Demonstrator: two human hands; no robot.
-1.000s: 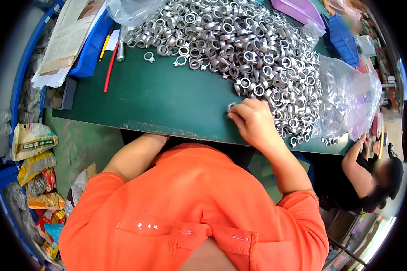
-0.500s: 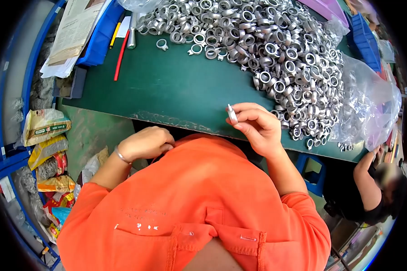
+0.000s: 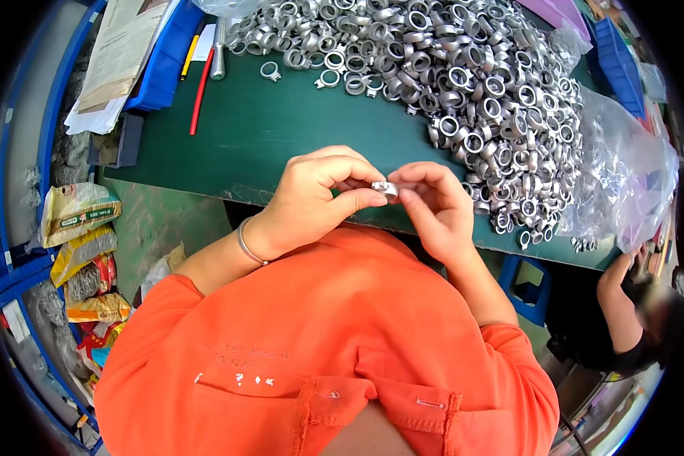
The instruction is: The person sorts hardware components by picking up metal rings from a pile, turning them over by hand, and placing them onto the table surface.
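Both my hands meet over the front edge of the green table (image 3: 281, 144), holding one small metal ring (image 3: 385, 188) between them. The thumb and fingertips of my left hand (image 3: 323, 190) pinch its left side. On the other side, my right hand (image 3: 438, 209) grips the ring with thumb and fingers. The ring is seen nearly edge-on, and the fingers cover part of it. Behind my hands lies a large heap of similar silver metal rings (image 3: 463, 76), each with a small lug. One loose ring (image 3: 270, 71) rests apart, left of the heap.
A red pen (image 3: 201, 95), a yellow pen (image 3: 192, 53) and a metal-handled tool (image 3: 219, 57) lie at the back left, beside a blue bin (image 3: 159, 64) with papers. Clear plastic bags (image 3: 623, 167) hang at the right. Another person's arm (image 3: 615, 304) is at the far right.
My left hand has come up from my lap to the ring and now pinches it. The ring has turned in my right hand, which stays in nearly the same place.
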